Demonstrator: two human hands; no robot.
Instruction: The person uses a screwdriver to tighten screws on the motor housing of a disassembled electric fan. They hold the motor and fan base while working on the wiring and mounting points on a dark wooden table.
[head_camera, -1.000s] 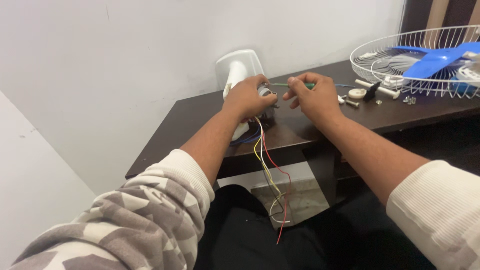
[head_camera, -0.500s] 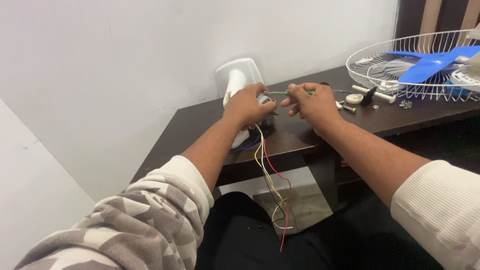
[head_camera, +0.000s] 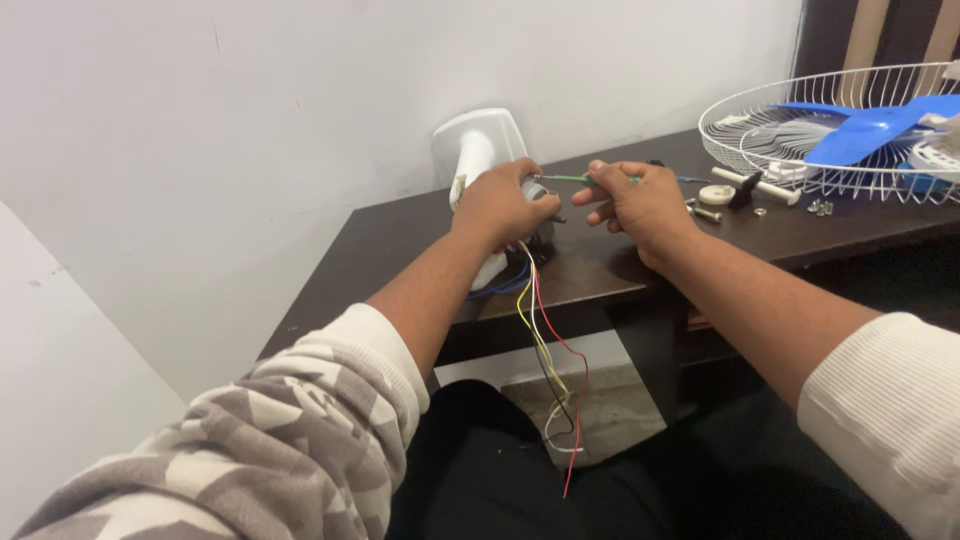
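**Motor gripped, screwdriver at its end**

Motor (head_camera: 535, 200) sits at the dark surface (head_camera: 620, 265) edge, left hand (head_camera: 497, 205) wrapped around it. Right hand (head_camera: 640, 200) pinches a green-handled screwdriver (head_camera: 585, 180), tip touching the motor. Coloured wires (head_camera: 545, 340) dangle below; white fan housing (head_camera: 475, 145) stands just behind.

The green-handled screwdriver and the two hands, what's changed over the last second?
Little has changed. The right hand keeps its grip on the thin green-handled screwdriver, tip at the small grey motor that the left hand still clasps. The coloured wires hang over the dark wooden desk edge as before; the white wire fan guard stays put.
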